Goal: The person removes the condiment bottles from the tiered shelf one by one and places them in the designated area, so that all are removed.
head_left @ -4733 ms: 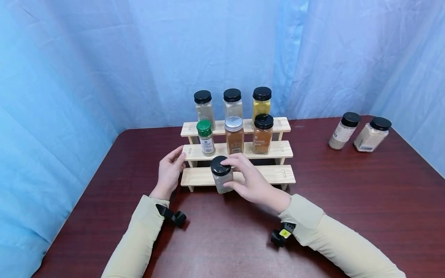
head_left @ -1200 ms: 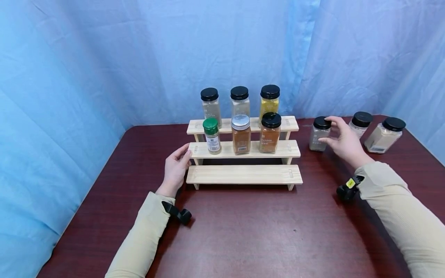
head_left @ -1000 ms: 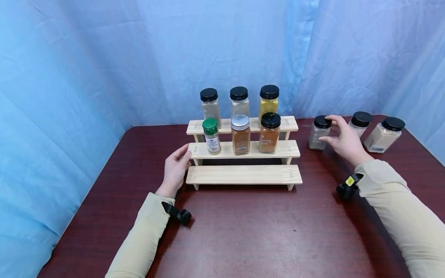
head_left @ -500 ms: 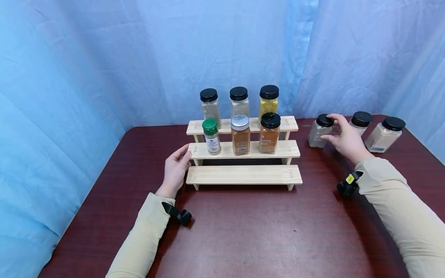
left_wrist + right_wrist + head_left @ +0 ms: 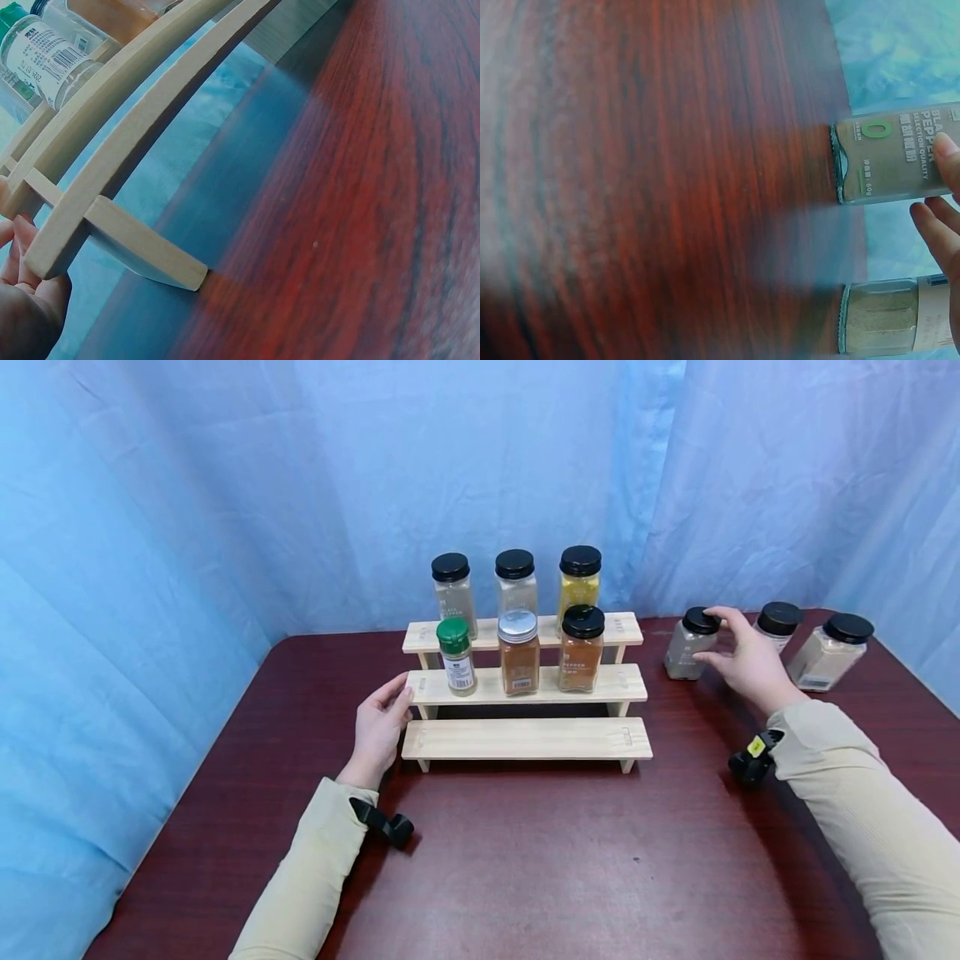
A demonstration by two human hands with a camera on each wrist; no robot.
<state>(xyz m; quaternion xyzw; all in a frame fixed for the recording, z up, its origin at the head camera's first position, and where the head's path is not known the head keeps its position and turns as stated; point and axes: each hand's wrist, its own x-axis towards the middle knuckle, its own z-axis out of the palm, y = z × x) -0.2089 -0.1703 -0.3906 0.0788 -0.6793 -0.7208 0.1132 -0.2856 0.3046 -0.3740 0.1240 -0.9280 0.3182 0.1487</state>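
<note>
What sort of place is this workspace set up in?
Probably a staged filming or test booth: blue curtains hang behind and beside the table, which holds a tiered wooden rack and spice jars.

rack [image 5: 527, 740] | pale wood, three-tiered, upright | black pepper jar [image 5: 683, 653] | black-lidded, grey-brown inside, standing right of rack
</note>
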